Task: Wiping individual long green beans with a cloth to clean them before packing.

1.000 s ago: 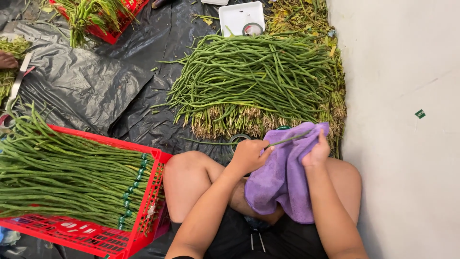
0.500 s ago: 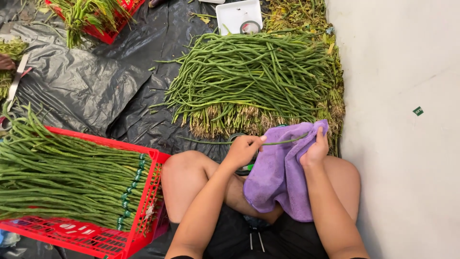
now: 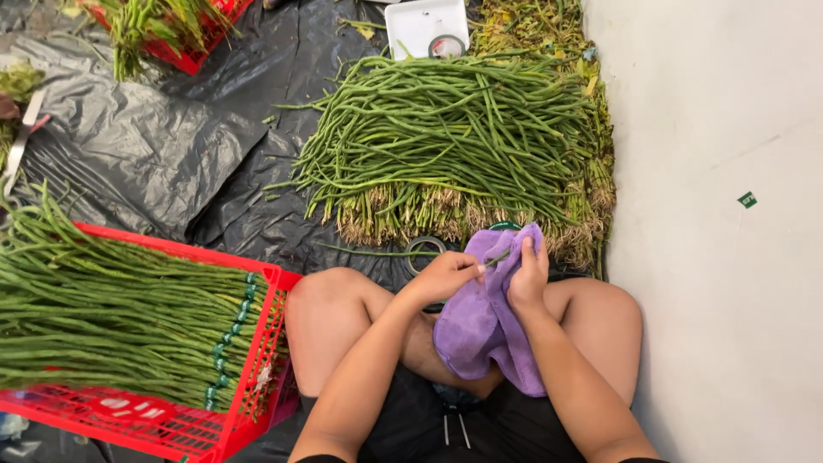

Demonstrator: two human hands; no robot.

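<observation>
I sit cross-legged on the floor with a purple cloth (image 3: pixel 480 330) draped over my lap. My right hand (image 3: pixel 529 276) presses into the upper fold of the cloth. My left hand (image 3: pixel 443 276) pinches the end of a thin green stalk (image 3: pixel 495 258) that runs into that fold. A big pile of long green beans (image 3: pixel 446 141) lies on black plastic sheeting just beyond my knees. A roll of tape (image 3: pixel 424 249) lies at the pile's near edge, close to my left hand.
A red crate (image 3: pixel 249 369) packed with bundled long beans stands at my left knee. Another red crate (image 3: pixel 184 39) with greens is at the far left, a white tray (image 3: pixel 420 24) at the top. Black sheeting (image 3: pixel 146 146) covers the floor; a pale wall (image 3: pixel 720 214) rises on the right.
My left hand has drawn slightly left and down, pulling the green stalk out through the cloth. My right hand keeps its grip on the cloth.
</observation>
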